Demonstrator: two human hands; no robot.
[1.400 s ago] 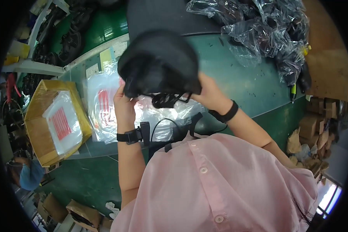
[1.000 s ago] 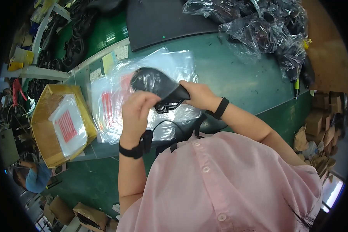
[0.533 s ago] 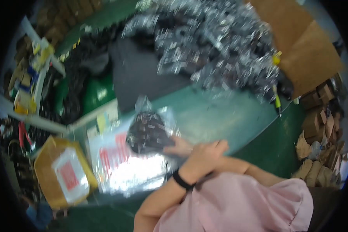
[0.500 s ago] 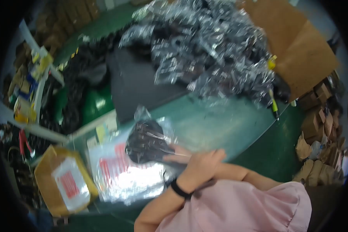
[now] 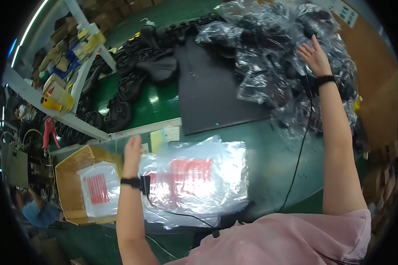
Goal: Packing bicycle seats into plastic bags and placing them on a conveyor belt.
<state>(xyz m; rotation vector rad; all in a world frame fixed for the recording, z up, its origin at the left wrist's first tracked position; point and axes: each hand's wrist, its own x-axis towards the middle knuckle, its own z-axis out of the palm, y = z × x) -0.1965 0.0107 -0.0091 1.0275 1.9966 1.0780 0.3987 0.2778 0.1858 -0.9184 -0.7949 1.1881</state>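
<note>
My right hand (image 5: 315,59) reaches far to the right with fingers spread, over a pile of clear plastic bags (image 5: 256,66) with dark things inside. It holds nothing that I can see. My left hand (image 5: 132,152) is slightly blurred, its fingers stretched out, between a cardboard box and a stack of flat clear bags (image 5: 192,172) printed in red. Each wrist wears a black band with a cable. Bare black bicycle saddles (image 5: 159,70) lie at the far left, beyond a flat black mat (image 5: 208,92).
The cardboard box (image 5: 66,190) at the left holds more red-printed bags (image 5: 97,187). A white shelf frame (image 5: 82,126) with a red air gun (image 5: 49,132) rises at left. Brown board (image 5: 378,92) stands behind the pile. A person in blue (image 5: 40,213) is at lower left.
My hands were together over a bagged black saddle above the stack of bags. Now they are apart, the right far forward and the left farther left, and that saddle is gone from the stack.
</note>
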